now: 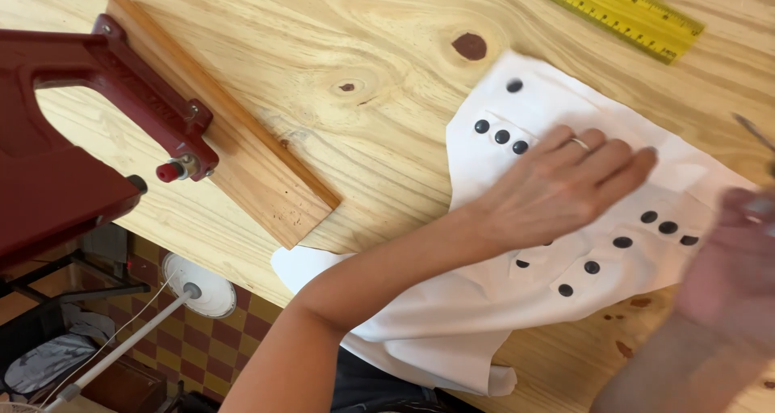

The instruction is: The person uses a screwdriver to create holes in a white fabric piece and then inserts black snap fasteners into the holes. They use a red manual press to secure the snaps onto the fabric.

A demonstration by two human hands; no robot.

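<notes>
White cloth (484, 316) spread on pale wooden table (379, 146), near edge hanging slightly over table edge at lower left. Dark round snaps (502, 136) already set in cloth: one single near top corner, row of three just below it, another row of three toward right, several more scattered low and near wrist. Judged: good share of fastening done; large areas of cloth toward near edge bare of snaps, so possibly more to set, count left impossible to tell.

Left hand (565, 191) flat on cloth, palm down, fingers straight and close together, pressing, gripping nothing. Ring on one finger. Hand lies between upper snap row and right-hand row.

Right hand (735, 276) at right edge of view, blurred, over right corner of cloth. Thin metal tool (755, 130) showing just above it, only partly in frame; grip on tool or anything else cannot be told through blur.

Red press (97, 114) on wooden base (234, 130) at left, well apart from cloth, nothing under its nose. Yellow ruler (613, 13) at top of table, apart from cloth, untouched. Floor below table edge: checked tiles, white stand of a fan (190, 292).
</notes>
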